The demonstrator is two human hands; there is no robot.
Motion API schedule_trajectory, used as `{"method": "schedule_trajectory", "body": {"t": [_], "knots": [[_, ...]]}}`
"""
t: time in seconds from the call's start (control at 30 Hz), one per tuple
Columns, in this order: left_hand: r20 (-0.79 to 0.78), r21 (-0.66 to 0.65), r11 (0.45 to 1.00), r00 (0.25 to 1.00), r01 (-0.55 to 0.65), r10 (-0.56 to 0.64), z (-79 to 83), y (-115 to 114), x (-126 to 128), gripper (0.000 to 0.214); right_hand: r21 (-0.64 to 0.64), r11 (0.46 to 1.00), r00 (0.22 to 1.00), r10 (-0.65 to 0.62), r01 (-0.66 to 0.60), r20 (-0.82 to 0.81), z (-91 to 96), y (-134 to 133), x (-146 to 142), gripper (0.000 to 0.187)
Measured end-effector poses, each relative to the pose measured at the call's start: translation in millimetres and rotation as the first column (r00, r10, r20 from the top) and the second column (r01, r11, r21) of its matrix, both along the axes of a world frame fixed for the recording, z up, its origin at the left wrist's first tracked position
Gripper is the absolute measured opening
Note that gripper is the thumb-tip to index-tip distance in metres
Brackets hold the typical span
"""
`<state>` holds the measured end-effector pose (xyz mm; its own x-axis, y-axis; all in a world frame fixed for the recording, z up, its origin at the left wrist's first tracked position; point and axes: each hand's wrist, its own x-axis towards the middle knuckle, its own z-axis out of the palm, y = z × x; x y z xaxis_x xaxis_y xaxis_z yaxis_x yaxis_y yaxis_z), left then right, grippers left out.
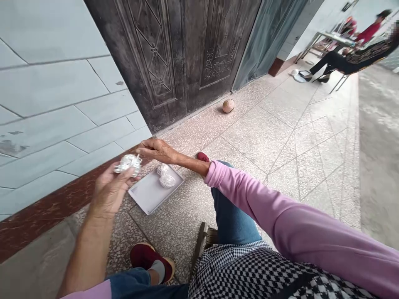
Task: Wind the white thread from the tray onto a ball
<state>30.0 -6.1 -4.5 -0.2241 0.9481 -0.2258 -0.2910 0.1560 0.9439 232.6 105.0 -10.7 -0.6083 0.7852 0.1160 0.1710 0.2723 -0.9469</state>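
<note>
In the head view my left hand (110, 187) is raised at the left, its fingers and thumb closed round a small ball of white yarn (128, 165). Loose, shiny strands stand out on the ball's surface. My right hand (158, 150) reaches across from the right, fingertips bent together close beside the ball. Whether a strand lies between those fingertips is too fine to see. Below both hands a shallow pale tray (145, 194) rests on the floor. Two more whitish yarn balls (167, 180) lie at its far right side, touching each other.
A round peach-coloured object (228, 106) lies on the speckled floor near the dark carved door (187, 54). A tiled wall (56, 95) rises at left. My knees and red shoes (152, 261) frame the tray. Seated people (352, 58) are by a table at the upper right.
</note>
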Motion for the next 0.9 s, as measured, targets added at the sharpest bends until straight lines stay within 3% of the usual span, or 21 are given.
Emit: {"method": "schedule_trajectory", "body": {"t": [0.17,0.27,0.43,0.57,0.73,0.9], "knots": [[0.064,0.043,0.999,0.998,-0.027,0.024,-0.8,2,-6,0.072,-0.124,0.991,0.999,-0.045,0.042,-0.022,-1.7,1,-11,0.045],[0.107,0.003,1.0,0.994,-0.015,0.015,3.6,0,-8,0.068,-0.139,0.989,0.997,-0.057,0.048,-0.058,-7.7,2,-18,0.048],[0.164,0.004,1.0,0.986,-0.028,0.027,2.6,-3,-6,0.062,-0.097,0.995,0.992,-0.035,0.023,-0.119,-14.7,-7,-28,0.037],[0.198,0.056,0.988,0.972,-0.144,0.13,2.3,-2,-3,0.062,0.003,1.0,1.0,-0.022,0.022,0.022,-14.9,-33,-34,0.036],[0.112,0.125,0.96,0.965,-0.252,0.239,-2.3,10,-7,0.063,0.079,0.991,0.974,0.088,-0.106,0.209,-17.8,-55,-44,0.035],[-0.079,0.207,0.926,0.938,-0.315,0.337,-15.0,23,-8,0.068,0.1,0.965,0.956,0.22,-0.243,0.195,-21.2,-59,-47,0.032]]}}
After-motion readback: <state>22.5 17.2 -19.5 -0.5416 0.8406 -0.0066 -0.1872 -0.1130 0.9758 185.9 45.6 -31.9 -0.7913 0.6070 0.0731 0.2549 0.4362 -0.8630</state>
